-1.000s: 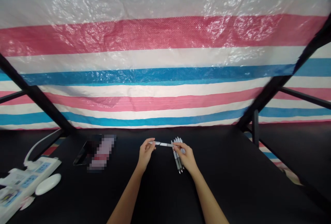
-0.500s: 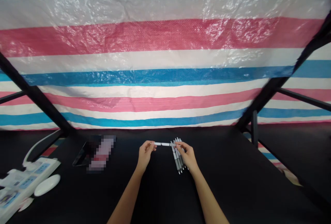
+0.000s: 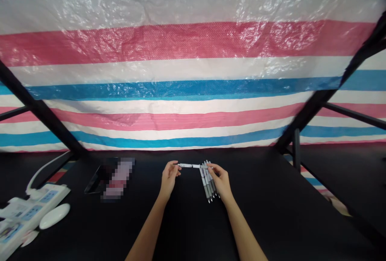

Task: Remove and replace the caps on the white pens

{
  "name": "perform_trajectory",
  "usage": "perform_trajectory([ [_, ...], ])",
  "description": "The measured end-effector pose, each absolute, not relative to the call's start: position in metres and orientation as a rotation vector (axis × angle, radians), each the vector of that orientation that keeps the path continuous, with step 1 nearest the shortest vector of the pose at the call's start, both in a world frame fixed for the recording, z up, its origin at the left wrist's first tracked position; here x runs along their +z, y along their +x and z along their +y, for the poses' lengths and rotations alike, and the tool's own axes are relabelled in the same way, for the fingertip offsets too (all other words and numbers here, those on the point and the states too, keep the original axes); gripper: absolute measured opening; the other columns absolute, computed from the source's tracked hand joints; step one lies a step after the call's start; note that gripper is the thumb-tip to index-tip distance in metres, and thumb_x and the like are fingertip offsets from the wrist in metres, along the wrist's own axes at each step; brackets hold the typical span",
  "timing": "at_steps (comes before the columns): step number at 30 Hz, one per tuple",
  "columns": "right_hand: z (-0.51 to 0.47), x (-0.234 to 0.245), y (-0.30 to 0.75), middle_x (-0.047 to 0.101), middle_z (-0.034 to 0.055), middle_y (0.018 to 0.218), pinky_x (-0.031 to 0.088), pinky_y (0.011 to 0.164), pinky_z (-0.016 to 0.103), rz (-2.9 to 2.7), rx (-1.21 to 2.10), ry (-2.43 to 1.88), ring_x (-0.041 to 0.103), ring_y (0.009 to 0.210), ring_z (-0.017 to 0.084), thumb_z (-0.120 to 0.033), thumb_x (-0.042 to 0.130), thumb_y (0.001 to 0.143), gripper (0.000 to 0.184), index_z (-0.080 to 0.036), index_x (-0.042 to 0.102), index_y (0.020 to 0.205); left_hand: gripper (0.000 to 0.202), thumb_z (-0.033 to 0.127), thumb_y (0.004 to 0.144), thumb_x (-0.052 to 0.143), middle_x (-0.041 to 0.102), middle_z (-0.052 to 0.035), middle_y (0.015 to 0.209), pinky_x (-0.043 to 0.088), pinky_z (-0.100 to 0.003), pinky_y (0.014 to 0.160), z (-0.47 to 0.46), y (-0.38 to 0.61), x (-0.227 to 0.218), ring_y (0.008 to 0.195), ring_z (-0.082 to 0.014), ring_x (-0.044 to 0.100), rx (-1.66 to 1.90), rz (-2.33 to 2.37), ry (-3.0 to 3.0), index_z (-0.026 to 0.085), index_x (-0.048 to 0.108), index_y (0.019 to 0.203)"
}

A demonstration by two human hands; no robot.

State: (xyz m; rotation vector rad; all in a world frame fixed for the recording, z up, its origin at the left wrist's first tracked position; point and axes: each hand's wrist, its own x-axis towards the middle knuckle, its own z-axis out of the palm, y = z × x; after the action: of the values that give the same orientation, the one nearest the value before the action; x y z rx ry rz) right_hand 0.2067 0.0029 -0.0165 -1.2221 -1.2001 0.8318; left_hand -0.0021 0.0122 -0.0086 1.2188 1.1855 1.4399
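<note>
A single white pen (image 3: 189, 166) is held level above the black table (image 3: 187, 220), between both hands. My left hand (image 3: 169, 178) pinches its left end with thumb and fingertips. My right hand (image 3: 220, 179) pinches its right end and also keeps a bundle of several white pens (image 3: 207, 181) tucked under its fingers, the tips pointing toward me. The two hands are a short span apart over the middle of the table.
A dark phone (image 3: 113, 175) lies left of my hands. Farther left are a white power strip (image 3: 28, 208) with its cable and a white mouse (image 3: 54, 215). Black frame bars (image 3: 313, 108) cross in front of a striped plastic sheet (image 3: 193, 64) behind the table.
Both hands have lifted slightly away from me with the single pen, which now lies more level. The bundle stays in my right hand.
</note>
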Motion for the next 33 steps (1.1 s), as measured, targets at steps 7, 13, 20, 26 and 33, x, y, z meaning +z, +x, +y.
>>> perform_trajectory([
  [7,0.002,-0.012,0.205,0.071,0.0095,0.085,0.048,0.074,0.037,-1.202,0.848,-1.225,0.064,0.076,0.024,-0.049,0.064,0.069,0.036,-0.017,0.072,0.085,0.035,0.052,0.075,0.054,0.06,-0.0015,0.067,0.045,-0.025,0.058,0.011,-0.002,-0.006,0.058,-0.012,0.055,1.4,1.219,1.28,0.017,0.056,0.075],
  [13,0.0,-0.008,0.203,0.072,0.0091,0.083,0.047,0.077,0.038,-1.225,0.839,-1.222,0.064,0.078,0.025,-0.046,0.064,0.07,0.033,-0.017,0.072,0.084,0.039,0.052,0.078,0.05,0.058,-0.0019,0.062,0.045,-0.024,0.058,0.012,-0.002,-0.008,0.058,-0.012,0.054,1.411,1.257,1.308,0.016,0.054,0.063],
  [20,0.0,-0.008,0.203,0.072,0.0098,0.085,0.047,0.079,0.039,-1.207,0.861,-1.213,0.065,0.078,0.025,-0.044,0.063,0.07,0.032,-0.017,0.072,0.084,0.032,0.046,0.074,0.058,0.066,-0.0042,0.075,0.05,-0.029,0.067,0.01,-0.017,-0.009,0.067,-0.0151,0.061,1.31,1.257,1.384,0.016,0.06,0.084],
  [26,0.001,-0.01,0.199,0.072,0.0097,0.081,0.048,0.077,0.039,-1.209,0.875,-1.203,0.065,0.077,0.026,-0.048,0.064,0.069,0.035,-0.017,0.072,0.083,0.029,0.043,0.075,0.057,0.067,-0.0046,0.078,0.05,-0.031,0.07,0.011,-0.025,-0.01,0.068,-0.0157,0.063,1.288,1.249,1.442,0.017,0.06,0.086],
  [33,0.002,-0.015,0.201,0.072,0.0086,0.082,0.047,0.079,0.039,-1.268,0.83,-1.224,0.064,0.077,0.024,-0.046,0.062,0.071,0.033,-0.019,0.073,0.085,0.028,0.046,0.077,0.053,0.063,-0.0021,0.069,0.046,-0.028,0.065,0.011,-0.021,-0.011,0.063,-0.0149,0.059,1.285,1.306,1.478,0.019,0.057,0.076],
])
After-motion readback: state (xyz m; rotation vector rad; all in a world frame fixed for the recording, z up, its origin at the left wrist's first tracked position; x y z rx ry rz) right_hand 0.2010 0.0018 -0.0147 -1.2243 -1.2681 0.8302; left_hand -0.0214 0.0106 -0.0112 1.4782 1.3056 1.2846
